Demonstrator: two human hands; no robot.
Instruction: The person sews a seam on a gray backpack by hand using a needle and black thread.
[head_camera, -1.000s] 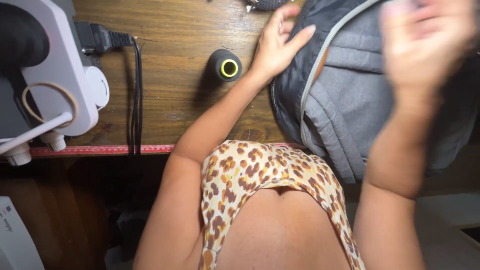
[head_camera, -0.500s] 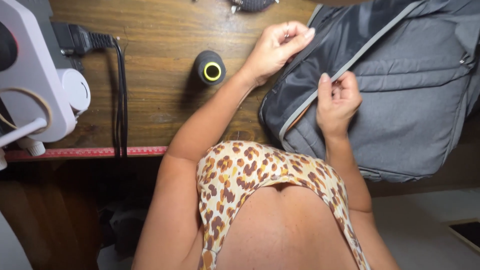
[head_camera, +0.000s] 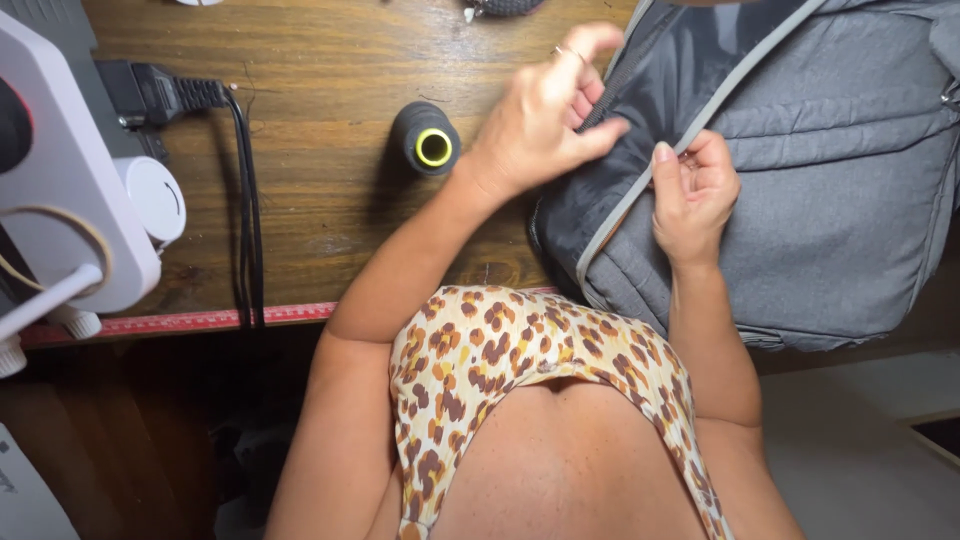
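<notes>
A grey backpack (head_camera: 830, 190) lies on the right side of the wooden table (head_camera: 320, 150), its dark inner flap edged with a light grey trim strip (head_camera: 640, 195). My left hand (head_camera: 545, 115) pinches the dark flap near the zipper edge at the bag's left side. A little to the right, my right hand (head_camera: 695, 195) grips the light grey trim between thumb and fingers. A black thread spool (head_camera: 425, 140) with a yellow-green core stands just left of my left hand.
A white sewing machine (head_camera: 70, 190) sits at the left, with a black plug and cable (head_camera: 240, 190) running down beside it. A red measuring tape (head_camera: 190, 322) lines the table's front edge. A small dark object (head_camera: 505, 8) lies at the top edge.
My right hand came down from the air onto the bag's trim. My left hand slid from the bag's top edge down to the dark flap, closer to the right hand.
</notes>
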